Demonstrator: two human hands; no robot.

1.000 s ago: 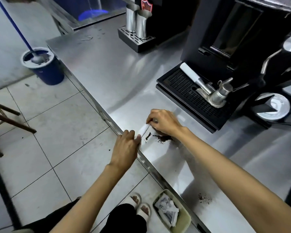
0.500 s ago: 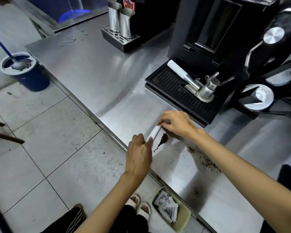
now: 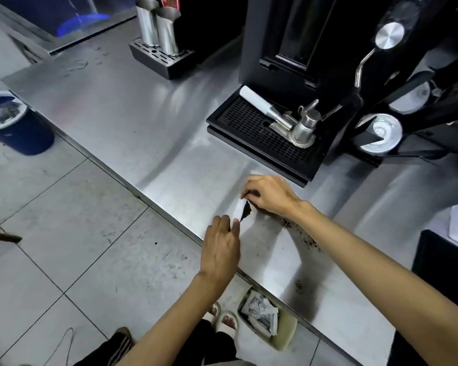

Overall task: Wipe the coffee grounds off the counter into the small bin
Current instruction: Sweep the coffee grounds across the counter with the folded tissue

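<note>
Head view: the coffee grounds (image 3: 246,212) lay in a small dark heap on the steel counter (image 3: 143,122), just in front of the drip tray (image 3: 262,136) and banked against a white paper strip (image 3: 237,210). The left hand (image 3: 220,249) pinched the strip's end farther from the drip tray between thumb and fingers. The right hand (image 3: 271,198), fingers curled, pinched the end nearest the drip tray — so the paper stood between them as a little scraper. A looser trail of grounds (image 3: 302,235) lay farther out from the drip tray, toward the person. The small bin (image 3: 287,332) sat on the floor well in front of the drip tray, below the counter's edge, with crumpled paper (image 3: 259,313) in it. The grounds looked light, dry and loose, apt to scatter. The paper looked thin and floppy — best held at both ends, low and taut.
</note>
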